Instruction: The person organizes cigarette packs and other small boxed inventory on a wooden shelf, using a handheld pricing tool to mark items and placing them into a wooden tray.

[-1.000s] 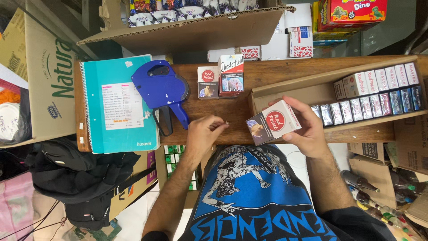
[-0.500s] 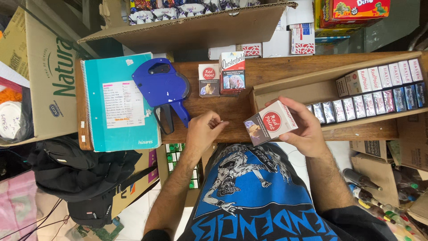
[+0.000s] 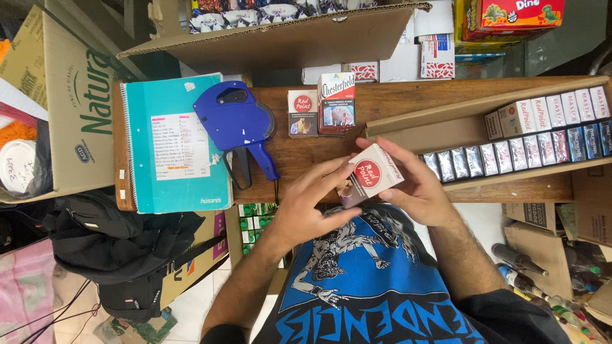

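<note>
Both hands hold 1 white carton with a red disc tilted above the front edge of the wooden tabletop: the right hand cups its far side, and the left hand pinches its near end with narrow fingertips. Since it hangs partly off the edge, a loosened pinch could probably drop it to the floor. A careless swing could also topple the 2 packs standing just beyond, beside the blue price-label gun.

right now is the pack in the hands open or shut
Shut: the white pack with the red circle shows no lifted lid, held between the left hand and right hand.
</note>
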